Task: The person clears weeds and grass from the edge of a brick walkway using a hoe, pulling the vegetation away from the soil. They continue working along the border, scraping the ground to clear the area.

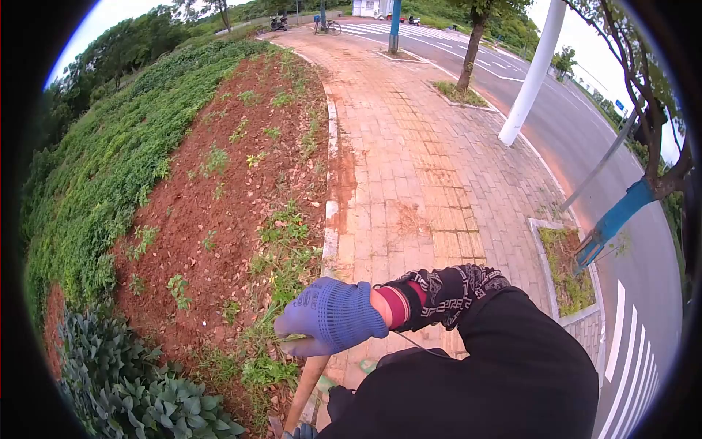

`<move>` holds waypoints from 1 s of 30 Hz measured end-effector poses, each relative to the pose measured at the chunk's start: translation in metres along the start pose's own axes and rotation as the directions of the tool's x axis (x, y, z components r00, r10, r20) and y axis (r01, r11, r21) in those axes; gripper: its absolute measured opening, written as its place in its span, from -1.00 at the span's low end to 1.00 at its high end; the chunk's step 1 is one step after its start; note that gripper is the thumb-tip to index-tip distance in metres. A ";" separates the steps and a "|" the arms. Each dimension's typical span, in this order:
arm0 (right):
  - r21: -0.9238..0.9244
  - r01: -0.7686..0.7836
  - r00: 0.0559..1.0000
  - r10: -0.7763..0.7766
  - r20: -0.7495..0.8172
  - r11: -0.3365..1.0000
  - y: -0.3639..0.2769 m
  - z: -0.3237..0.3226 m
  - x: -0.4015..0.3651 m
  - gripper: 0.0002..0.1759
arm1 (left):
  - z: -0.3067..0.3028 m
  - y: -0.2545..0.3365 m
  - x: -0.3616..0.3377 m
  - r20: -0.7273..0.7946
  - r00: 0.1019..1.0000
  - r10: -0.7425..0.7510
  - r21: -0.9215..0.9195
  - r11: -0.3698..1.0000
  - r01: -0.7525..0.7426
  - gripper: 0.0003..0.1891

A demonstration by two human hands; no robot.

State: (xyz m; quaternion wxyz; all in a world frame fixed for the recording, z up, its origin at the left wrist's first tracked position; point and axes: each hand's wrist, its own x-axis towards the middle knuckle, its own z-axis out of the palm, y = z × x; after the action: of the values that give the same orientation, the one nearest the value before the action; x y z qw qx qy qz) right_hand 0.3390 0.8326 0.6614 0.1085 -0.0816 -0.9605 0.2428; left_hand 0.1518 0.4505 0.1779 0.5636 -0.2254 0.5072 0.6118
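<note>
The right hand (329, 318), in a blue-purple knit glove, is closed over the upper part of a wooden handle (303, 391). Dark printed marks (313, 296) run across the back of the glove, too small and blurred to read. A blue road sign (620, 104) far off at the right is likewise too small to make out. At the wrist sits a red striped band (398, 306), and above it a black sleeve (457, 293) bears a pale, angular, maze-like pattern.

The handle's long axis is steep: from beneath the right hand it slants down and slightly left to the bottom edge of the view, which cuts off its far end. It stands in front of the person, close to the pale kerb (331, 241) between the brick pavement (395, 175) and the bed of red soil (212, 190). Only a sliver of the gloved left hand (303, 433) shows, just beside the handle's lower visible part; whether its fingers grip cannot be told.
</note>
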 end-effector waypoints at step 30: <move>0.192 -0.312 0.950 0.301 0.086 0.930 0.072 0.002 0.013 -0.75 | -0.041 -0.003 0.153 -0.197 0.956 -0.216 -0.276 0.948 0.157 -0.62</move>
State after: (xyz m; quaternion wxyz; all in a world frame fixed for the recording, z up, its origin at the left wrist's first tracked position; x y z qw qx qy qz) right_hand 0.3337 0.8965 0.6272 0.0507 -0.2123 -0.9087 0.3557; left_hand 0.1015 0.4846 0.0311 0.5240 -0.4116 0.4601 0.5868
